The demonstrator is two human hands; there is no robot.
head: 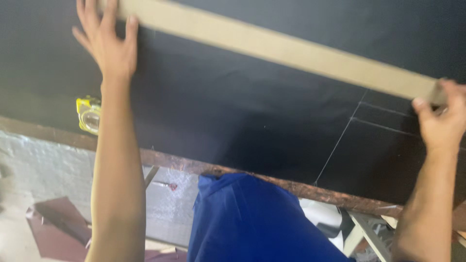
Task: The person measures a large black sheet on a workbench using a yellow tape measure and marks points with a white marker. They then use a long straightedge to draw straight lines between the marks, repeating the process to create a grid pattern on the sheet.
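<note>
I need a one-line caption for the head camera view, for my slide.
Two hands, left hand flat and right hand gripping, hold a long wooden strip across black fabric marked with chalk lines.

A long pale wooden strip (291, 48) is lying slantwise across a black sheet (233, 116) that is covering a table. The left hand (109, 43) is pressing flat, fingers spread, on the strip's far end, while the right hand (441, 121) is gripping its near end between thumb and fingers. Thin chalk lines (349, 121) are crossing just left of the right hand. A yellow tape measure (89, 114) is sitting beside the left forearm. The table's worn wooden edge (233, 171) is running below both wrists, with blue clothing (252, 223) between the arms.
</note>
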